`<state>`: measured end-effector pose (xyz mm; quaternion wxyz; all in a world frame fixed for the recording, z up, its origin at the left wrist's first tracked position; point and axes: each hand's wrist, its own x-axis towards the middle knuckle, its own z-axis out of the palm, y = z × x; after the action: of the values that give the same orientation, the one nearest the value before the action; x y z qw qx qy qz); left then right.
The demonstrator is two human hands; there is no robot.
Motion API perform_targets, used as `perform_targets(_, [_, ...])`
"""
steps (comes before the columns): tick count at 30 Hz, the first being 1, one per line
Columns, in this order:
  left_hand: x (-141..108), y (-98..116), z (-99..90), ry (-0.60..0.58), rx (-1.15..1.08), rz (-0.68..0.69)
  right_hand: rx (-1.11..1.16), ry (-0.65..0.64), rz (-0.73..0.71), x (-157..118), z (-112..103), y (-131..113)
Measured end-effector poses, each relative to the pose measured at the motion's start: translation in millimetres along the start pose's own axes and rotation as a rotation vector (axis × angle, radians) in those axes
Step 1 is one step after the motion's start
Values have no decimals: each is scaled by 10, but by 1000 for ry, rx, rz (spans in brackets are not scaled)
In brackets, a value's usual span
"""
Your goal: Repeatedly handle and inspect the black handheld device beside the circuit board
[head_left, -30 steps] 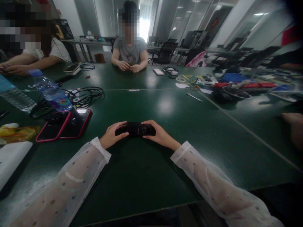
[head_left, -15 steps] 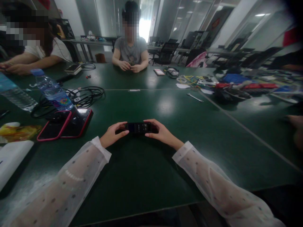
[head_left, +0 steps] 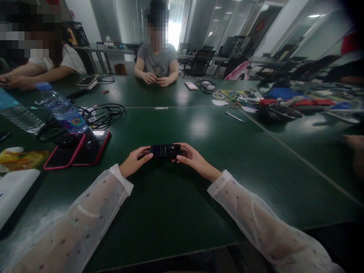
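Observation:
Between my hands is a small black handheld device (head_left: 165, 150), held lengthwise just above the green table, with a dark screen on its left part and small white markings further right. I cannot tell its exact kind. My left hand (head_left: 134, 162) grips its left end, thumb in front and fingers behind. At the right end, my right hand (head_left: 195, 160) pinches it with the thumb on the near lower corner and the fingers curled behind the far side. Parts of the fingers are hidden by the device.
On the left stand water bottles (head_left: 61, 108), by coiled black cables (head_left: 109, 113) and phones in red cases (head_left: 95, 149). A wrench (head_left: 234, 116) and a heap of cables and tools (head_left: 295, 101) lie at right. Across the table (head_left: 176, 216) sits a person in grey (head_left: 157, 62); another sits left.
The device has shifted slightly left and up. My right thumb has moved from its front edge toward its right corner; my left hand is nearly still.

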<state>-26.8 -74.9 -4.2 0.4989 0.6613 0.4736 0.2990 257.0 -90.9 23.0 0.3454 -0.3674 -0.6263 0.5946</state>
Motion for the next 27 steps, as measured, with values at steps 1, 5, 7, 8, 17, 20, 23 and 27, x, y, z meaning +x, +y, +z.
perform_targets(1, [-1,5,2,6,-3,-7,28,-5,4,0,5,10])
perform_targets(5, [-6,38,17,19,-34,-2,75,9,-4,5,8,49])
perform_targets(7, [-12,52,22,21,-37,5,77,16,-8,6,4,58])
perform_targets(8, [-14,54,23,21,-34,5,79,16,-10,6,2,60])
perform_targets(17, [0,5,20,8,-25,20,81,11,-7,-7,-15,63])
perform_targets(20, [-10,57,13,-25,-62,17,77,6,-12,-7,-20,66])
perform_targets(23, [-13,68,-4,-60,-79,14,71,2,-7,-6,-23,65])
perform_targets(27, [-5,24,-22,-62,-80,6,75,-9,-1,-7,-23,58])
